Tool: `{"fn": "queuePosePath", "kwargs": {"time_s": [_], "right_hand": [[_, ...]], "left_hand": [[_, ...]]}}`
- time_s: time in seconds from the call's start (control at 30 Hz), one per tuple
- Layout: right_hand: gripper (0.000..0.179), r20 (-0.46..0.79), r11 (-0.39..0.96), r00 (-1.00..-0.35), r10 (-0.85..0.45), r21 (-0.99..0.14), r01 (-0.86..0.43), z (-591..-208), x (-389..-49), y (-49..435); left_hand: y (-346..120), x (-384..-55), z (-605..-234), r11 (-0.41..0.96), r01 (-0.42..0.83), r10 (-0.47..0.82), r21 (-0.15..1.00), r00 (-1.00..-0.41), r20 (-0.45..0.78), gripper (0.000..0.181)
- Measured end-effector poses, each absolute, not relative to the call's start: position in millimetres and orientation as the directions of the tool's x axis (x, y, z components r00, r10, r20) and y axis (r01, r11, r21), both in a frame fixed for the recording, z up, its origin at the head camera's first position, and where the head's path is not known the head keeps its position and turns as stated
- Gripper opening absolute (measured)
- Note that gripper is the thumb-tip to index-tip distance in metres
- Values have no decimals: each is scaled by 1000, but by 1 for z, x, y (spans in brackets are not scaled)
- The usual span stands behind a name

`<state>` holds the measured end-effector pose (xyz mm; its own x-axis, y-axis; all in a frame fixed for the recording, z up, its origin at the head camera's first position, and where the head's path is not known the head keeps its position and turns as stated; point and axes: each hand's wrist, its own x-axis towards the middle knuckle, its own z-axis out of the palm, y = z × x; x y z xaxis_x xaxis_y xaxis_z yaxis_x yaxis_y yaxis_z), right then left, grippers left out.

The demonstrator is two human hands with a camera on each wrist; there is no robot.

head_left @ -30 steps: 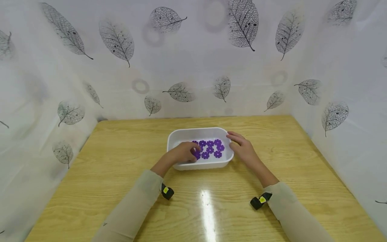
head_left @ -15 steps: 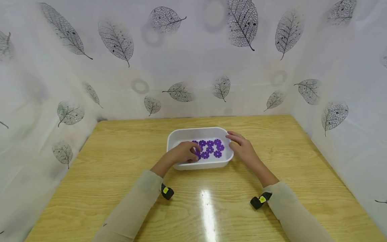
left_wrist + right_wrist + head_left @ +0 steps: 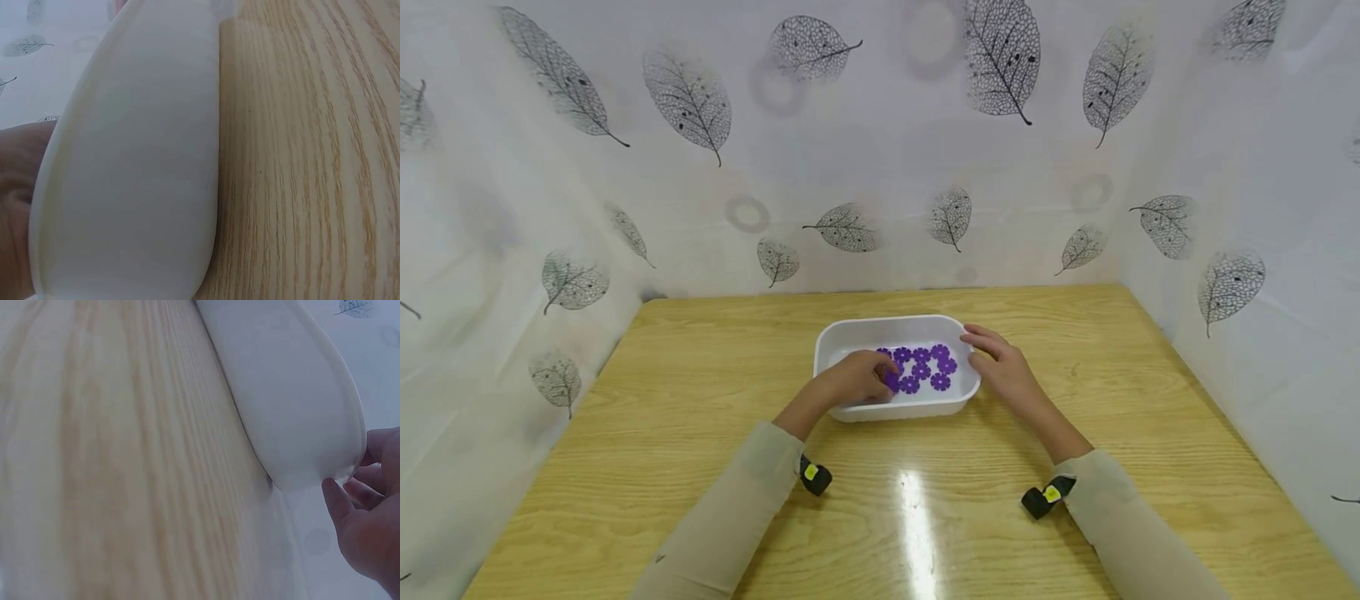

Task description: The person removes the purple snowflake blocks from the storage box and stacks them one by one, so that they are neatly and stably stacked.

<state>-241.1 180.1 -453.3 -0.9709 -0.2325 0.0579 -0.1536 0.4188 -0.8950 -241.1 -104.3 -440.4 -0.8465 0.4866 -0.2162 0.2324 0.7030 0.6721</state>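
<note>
Leaf-print sheeting (image 3: 880,158) backs your wooden worktop (image 3: 700,367). Your left hand (image 3: 856,377) pinches a purple flower-shaped piece (image 3: 892,382) inside the white tub (image 3: 925,409); your right hand (image 3: 1009,371), fingers relaxed, touches its end.

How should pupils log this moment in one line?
left hand: in white tray, at purple flower pieces, grip unclear | right hand: touching tray's right end
</note>
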Motion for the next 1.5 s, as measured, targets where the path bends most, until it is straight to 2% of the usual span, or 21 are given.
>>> {"fn": "queuePosePath", "kwargs": {"time_s": [0.3,0.53,0.8,1.13,1.3,1.5], "right_hand": [[42,47,407,-970,-237,-902,-143,-453,-241,182],[42,40,405,-973,-228,-905,-132,-455,-242,183],[42,39,394,-973,-227,-910,-129,-455,-243,182],[42,35,386,-972,-231,-914,-124,-455,-245,182],[42,31,382,-974,-224,-917,-117,-457,-244,182],[42,34,389,-975,-219,-914,-119,-457,-244,183]], "left_hand": [[-109,-243,-434,593,206,445,778,-889,-104,40],[-132,-239,-422,494,221,406,841,-914,1,40],[-170,-223,-416,489,142,307,861,-952,-17,39],[-206,-210,-421,488,102,224,867,-975,-11,49],[-229,-209,-428,525,78,181,847,-983,-22,54],[-252,-206,-442,584,22,142,812,-987,-75,51]]}}
